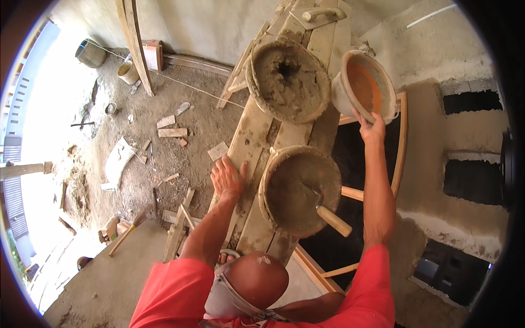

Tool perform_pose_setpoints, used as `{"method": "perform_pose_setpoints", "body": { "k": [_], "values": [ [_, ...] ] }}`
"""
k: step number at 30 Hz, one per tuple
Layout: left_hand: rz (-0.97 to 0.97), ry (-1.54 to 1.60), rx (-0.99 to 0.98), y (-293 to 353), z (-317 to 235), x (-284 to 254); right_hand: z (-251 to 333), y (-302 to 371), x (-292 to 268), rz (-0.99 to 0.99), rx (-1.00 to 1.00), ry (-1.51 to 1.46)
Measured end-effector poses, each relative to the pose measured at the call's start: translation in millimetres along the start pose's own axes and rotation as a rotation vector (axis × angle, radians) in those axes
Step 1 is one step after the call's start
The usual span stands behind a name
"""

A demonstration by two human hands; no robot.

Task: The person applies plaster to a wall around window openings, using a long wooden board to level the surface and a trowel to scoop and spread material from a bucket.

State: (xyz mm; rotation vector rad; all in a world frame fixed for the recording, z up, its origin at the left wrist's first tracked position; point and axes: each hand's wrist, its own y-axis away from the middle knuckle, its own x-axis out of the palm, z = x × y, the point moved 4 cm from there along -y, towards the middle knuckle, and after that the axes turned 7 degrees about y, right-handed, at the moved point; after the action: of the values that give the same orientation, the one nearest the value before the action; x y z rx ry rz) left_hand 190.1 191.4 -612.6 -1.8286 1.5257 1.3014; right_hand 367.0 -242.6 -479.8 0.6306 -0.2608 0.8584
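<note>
My right hand (372, 129) grips the rim of a pale bucket (343, 94), which is tipped so its orange-stained inside shows. Fingers spread, my left hand (228, 177) lies on the left edge of the wooden planks (252, 134). Between my arms a round tub (264, 192) sits on the planks with grey mortar inside. A trowel (334, 221) rests in it, blade in the mortar and wooden handle over the rim. Farther along the planks is a second tub (251, 82), fuller, its mortar hollowed near the middle. The bucket is to the right of that tub.
A plastering float (320, 16) lies at the planks' far end. Below left, the ground holds brick pieces (166, 121), scraps, a brush (128, 234) and buckets (91, 53). A wooden post (134, 44) leans there. On the right stands a plastered wall (424, 147) with dark openings.
</note>
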Motion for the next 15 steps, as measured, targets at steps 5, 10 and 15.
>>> {"method": "perform_pose_setpoints", "body": {
  "k": [5,10,15],
  "values": [
    [0.034,0.023,-0.009,0.3,-5.2,0.0,-20.9,-71.9,54.6,-0.028,0.080,-0.120],
    [0.030,0.025,-0.058,-1.9,5.4,-6.1,-72.0,-83.0,99.0,-0.079,0.015,0.047],
    [0.026,0.025,0.022,-3.7,-10.4,3.4,-44.0,-116.2,71.3,-0.037,-0.004,0.141]
  ]
}}
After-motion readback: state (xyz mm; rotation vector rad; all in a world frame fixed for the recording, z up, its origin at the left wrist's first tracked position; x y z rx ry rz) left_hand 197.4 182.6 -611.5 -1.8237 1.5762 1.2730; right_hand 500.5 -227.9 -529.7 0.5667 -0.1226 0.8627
